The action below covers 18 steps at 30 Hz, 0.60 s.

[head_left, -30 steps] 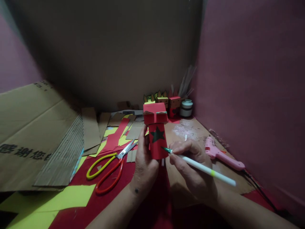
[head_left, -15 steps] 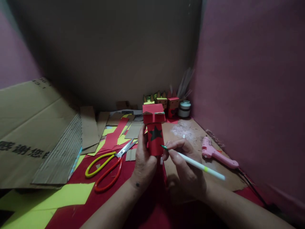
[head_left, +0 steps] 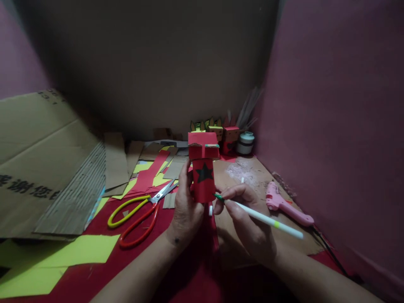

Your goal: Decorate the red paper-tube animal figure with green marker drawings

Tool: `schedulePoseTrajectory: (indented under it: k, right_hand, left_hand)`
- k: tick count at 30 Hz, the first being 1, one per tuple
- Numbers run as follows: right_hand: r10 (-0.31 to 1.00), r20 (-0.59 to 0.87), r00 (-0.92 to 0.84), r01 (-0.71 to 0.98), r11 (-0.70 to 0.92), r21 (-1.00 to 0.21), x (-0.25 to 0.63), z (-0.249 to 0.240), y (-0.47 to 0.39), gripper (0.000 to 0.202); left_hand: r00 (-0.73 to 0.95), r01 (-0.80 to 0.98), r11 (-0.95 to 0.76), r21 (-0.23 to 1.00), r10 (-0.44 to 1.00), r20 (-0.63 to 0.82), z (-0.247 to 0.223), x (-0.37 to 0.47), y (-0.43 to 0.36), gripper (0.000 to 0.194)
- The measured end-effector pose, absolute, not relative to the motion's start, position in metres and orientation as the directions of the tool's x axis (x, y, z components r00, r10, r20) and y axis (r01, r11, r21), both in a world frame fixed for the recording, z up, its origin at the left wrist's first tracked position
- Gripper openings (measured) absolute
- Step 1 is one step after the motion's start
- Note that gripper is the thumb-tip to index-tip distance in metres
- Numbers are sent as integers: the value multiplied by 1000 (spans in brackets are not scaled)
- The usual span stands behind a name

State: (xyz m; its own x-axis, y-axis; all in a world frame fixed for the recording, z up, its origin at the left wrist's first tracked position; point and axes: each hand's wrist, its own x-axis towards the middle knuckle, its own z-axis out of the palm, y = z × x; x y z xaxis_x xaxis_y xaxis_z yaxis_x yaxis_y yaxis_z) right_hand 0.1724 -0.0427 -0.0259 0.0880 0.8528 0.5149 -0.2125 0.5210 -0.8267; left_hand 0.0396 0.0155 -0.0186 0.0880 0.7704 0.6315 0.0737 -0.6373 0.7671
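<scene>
The tabletop (head_left: 91, 282) is overlaid at the left by a large cardboard sheet (head_left: 41, 147) and at the right by a brown board (head_left: 224, 176); cut paper (head_left: 82, 252) is strewn about, the scissors (head_left: 155, 198) are laid with blades slightly apart, and a pink glue gun (head_left: 287, 206) is rested on the board. Between these, a red paper figure (head_left: 203, 158), made up of a box-shaped head (head_left: 203, 139) over a cylinder (head_left: 203, 189), is held upright above the tabletop by the left hand (head_left: 187, 198), its fingers curled around the cylinder's side and the thumb near its base. A white marker (head_left: 265, 219) is gripped like a pen by the right hand (head_left: 251, 227), the fingers pinched together near its tip. The step in hand is judged to be marking of the cylinder, a dark star (head_left: 204, 172) being already present on its front; for such a stroke, a steady figure and a lightly guided tip are called for. The green tip (head_left: 218, 196) is seen at the cylinder's lower right edge, though whether contact is made cannot be told. Half a second ago it was placed over the red front; now it is brought out to the edge, while both grips are kept much the same
</scene>
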Motion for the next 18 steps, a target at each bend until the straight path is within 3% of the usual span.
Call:
schedulePoseTrajectory:
  k: [8,18]
  right_hand:
    - [885,455,95,-55,461,-886,173,1,-40,7]
    - [880,419,225,-100,449,-888,161,-11,-41,12]
  left_hand:
    - [19,134,-626,768,777,630,-17,39,15,74]
    - [55,183,-700,690,708,704,-14,39,15,73]
